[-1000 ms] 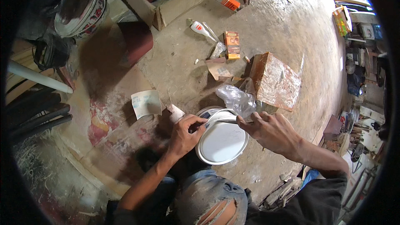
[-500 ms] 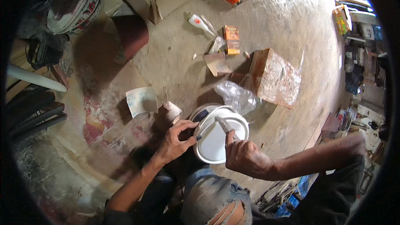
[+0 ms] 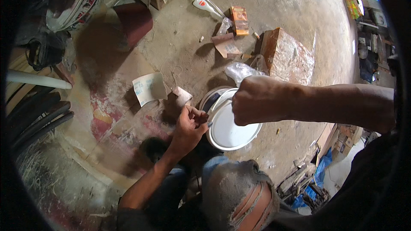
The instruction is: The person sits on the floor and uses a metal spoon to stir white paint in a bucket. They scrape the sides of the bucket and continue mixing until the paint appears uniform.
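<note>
A white bucket (image 3: 236, 131) with a pale round lid stands on the floor just ahead of my knees. My left hand (image 3: 189, 124) is at its left rim, thumb and fingers pinched together; what lies between them is too small to make out. Over the bucket's upper right side, my right hand (image 3: 252, 102) is raised in a closed fist. It holds a narrow flat-bladed tool (image 3: 229, 99), now almost wholly hidden by the fist. Just beyond my left fingers lies a pinkish roll (image 3: 182, 96) of sandpaper-like sheet, with a pale curled sheet (image 3: 150, 89) to its left.
Beyond the bucket lie crumpled clear plastic (image 3: 239, 72) and a dusty brown block (image 3: 289, 55). Farther off are an orange box (image 3: 239, 20), a white bottle (image 3: 205, 5) and a brown scrap (image 3: 224, 45). Black tubes (image 3: 38, 115) lie at left; a paint bucket (image 3: 81, 10) stands far left.
My right hand has lifted off the lid and up, its forearm now level across the right, and the tool's blade is mostly out of sight. My left fingers have closed together. The view has shifted.
</note>
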`<action>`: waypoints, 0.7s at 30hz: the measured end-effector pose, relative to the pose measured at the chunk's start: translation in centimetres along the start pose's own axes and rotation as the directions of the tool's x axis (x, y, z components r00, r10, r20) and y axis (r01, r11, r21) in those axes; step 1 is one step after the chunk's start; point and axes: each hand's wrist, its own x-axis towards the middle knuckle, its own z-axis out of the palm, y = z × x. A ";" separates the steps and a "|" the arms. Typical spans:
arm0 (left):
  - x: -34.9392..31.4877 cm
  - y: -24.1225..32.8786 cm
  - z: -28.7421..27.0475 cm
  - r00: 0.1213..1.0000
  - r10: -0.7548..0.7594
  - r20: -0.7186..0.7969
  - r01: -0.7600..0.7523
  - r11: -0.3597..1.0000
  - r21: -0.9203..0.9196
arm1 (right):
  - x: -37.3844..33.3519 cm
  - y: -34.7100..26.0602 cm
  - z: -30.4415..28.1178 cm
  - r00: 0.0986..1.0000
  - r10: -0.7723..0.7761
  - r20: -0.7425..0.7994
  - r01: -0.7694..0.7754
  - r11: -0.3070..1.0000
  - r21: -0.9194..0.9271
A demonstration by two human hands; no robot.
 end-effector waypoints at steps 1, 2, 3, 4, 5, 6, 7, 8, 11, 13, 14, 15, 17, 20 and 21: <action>0.0 -0.2 0.0 1.000 -0.016 -0.019 0.015 0.998 -0.056 | 0.0 -0.3 0.2 0.999 0.030 -0.033 -0.029 0.999 0.038; 0.0 -0.3 0.1 1.000 -0.017 -0.010 0.015 0.992 -0.126 | -0.3 -1.2 0.5 0.991 0.125 -0.050 -0.128 0.990 -0.061; 0.1 -0.5 0.2 1.000 -0.011 -0.013 0.009 0.997 -0.083 | -0.7 -2.8 0.8 0.938 0.293 -0.184 -0.323 0.931 -0.168; 0.2 -0.6 0.2 1.000 0.019 0.001 -0.019 0.999 -0.043 | -1.0 -3.8 1.3 0.920 0.316 -0.231 -0.356 0.921 -0.160; 0.3 -0.6 0.3 0.999 0.031 0.005 -0.031 0.998 -0.062 | -1.2 -4.3 1.9 0.944 0.309 -0.120 -0.325 0.934 -0.148; 0.3 -0.5 0.3 1.000 -0.009 0.002 0.009 0.995 -0.103 | -1.2 -4.9 2.3 0.921 0.368 -0.131 -0.382 0.917 -0.111; 0.2 -0.3 0.4 0.999 -0.033 -0.013 0.032 0.998 -0.062 | -1.2 -5.4 2.4 0.920 0.351 -0.173 -0.377 0.912 -0.159; 0.1 0.0 0.4 0.997 -0.073 -0.021 0.072 0.997 -0.037 | -0.8 -5.8 2.3 0.943 0.323 -0.084 -0.330 0.940 -0.083; 0.4 0.6 0.5 0.996 -0.091 0.001 0.091 0.994 -0.054 | 1.2 -5.3 1.3 0.935 0.350 -0.059 -0.355 0.921 -0.161; 0.4 0.7 0.5 0.988 -0.157 0.006 0.156 0.973 -0.172 | 3.2 -4.4 -0.1 0.930 0.356 0.090 -0.362 0.930 0.057; 0.6 0.7 0.3 0.983 -0.184 -0.003 0.183 0.977 -0.106 | 3.9 -3.1 -0.6 0.930 0.339 0.142 -0.363 0.911 0.196; 0.5 0.6 0.2 0.988 -0.153 -0.008 0.152 0.985 -0.087 | 4.0 -1.6 -1.1 0.945 0.325 0.039 -0.327 0.943 0.066; 0.7 0.7 -0.6 0.989 -0.147 0.010 0.147 0.989 0.006 | 5.4 3.5 -1.5 0.945 0.203 0.256 -0.248 0.956 0.157; 0.8 1.4 -2.2 0.994 -0.110 0.000 0.110 0.993 -0.037 | 4.9 7.8 -2.4 0.915 0.083 0.395 -0.185 0.956 0.228; 1.1 1.6 -2.6 0.996 -0.084 -0.014 0.081 0.988 -0.131 | 4.7 8.9 -2.5 0.934 0.047 0.355 -0.138 0.961 0.238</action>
